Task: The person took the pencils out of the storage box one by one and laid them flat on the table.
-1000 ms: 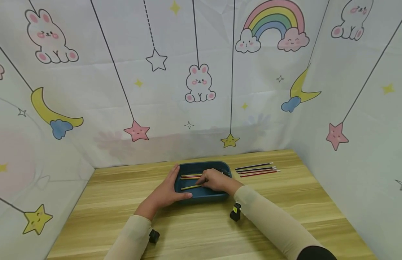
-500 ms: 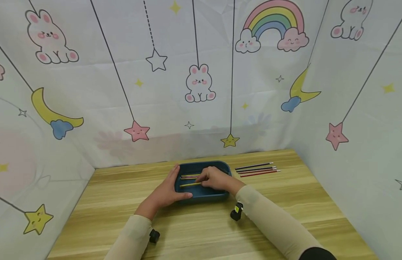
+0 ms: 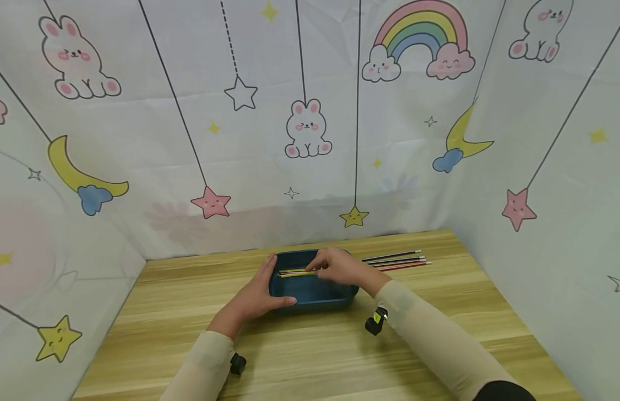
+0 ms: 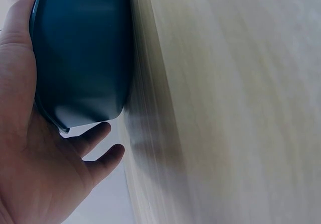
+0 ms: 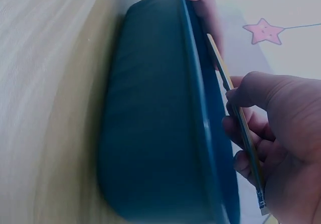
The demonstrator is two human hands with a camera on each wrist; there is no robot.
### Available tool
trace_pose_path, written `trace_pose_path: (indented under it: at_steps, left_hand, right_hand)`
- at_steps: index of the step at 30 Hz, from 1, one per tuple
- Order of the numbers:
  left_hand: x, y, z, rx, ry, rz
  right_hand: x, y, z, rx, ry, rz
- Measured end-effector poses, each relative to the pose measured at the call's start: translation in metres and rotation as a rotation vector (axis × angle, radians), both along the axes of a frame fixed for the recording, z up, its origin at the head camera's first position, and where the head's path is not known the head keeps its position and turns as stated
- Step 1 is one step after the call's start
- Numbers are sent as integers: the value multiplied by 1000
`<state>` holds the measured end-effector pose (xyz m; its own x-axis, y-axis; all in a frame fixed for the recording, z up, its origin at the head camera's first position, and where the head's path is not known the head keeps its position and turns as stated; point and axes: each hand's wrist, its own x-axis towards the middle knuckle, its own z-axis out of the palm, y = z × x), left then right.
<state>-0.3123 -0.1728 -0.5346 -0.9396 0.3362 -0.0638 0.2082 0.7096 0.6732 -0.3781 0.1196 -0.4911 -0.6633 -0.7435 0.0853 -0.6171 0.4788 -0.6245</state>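
Two hands were at the dark blue tray, and here was the division of work! The left hand [image 3: 254,292] had the left end of the tray [image 3: 314,306], thumb laid along the near rim, the other fingers stretched up around the corner. The left wrist view caught that hand tight against the end wall, two fingertips poking out past it.

And the right hand [image 3: 336,267], that was where the action was: it pinched a yellowish pencil [image 5: 220,63] between thumb and fingers, the pencil's metal-banded end back beside the palm, its other end pointing toward the left hand. The pencil was over the tray, toward the far side, right by the other pencils [image 3: 290,273] lying lengthwise in there; whether it touched them, you could not tell.

Out on the worktop [image 3: 185,303], just beyond the tray's right end, a loose row of dark and red pencils [image 3: 397,261] lay side by side, pale ends facing right, partly hidden by the right hand. Pale sleeves [image 3: 202,362] covered both forearms, and behind it all hung a white backdrop [image 3: 260,150] of bunnies, stars and a rainbow.
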Motion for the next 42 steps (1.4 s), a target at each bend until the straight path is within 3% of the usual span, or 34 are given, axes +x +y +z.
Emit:
trace_pose_path:
  at_steps: [7,20,31,38,42]
  left_hand:
    - [-1,0,0,3,7,3]
    - [0,1,0,6,30,10]
    - [-1,0,-2,10,31,5]
    - [-1,-1,-3,19,23,1]
    - [0,-1,-2,15,24,2]
  right_hand:
    - [1,18,11,-9,-66,-8]
    - [7,63,24,-19,-16,-22]
    - [6,107,28,-15,-102,-79]
    - [6,128,26,-84,-144,-86]
    - [3,141,23,-80,-100,-91]
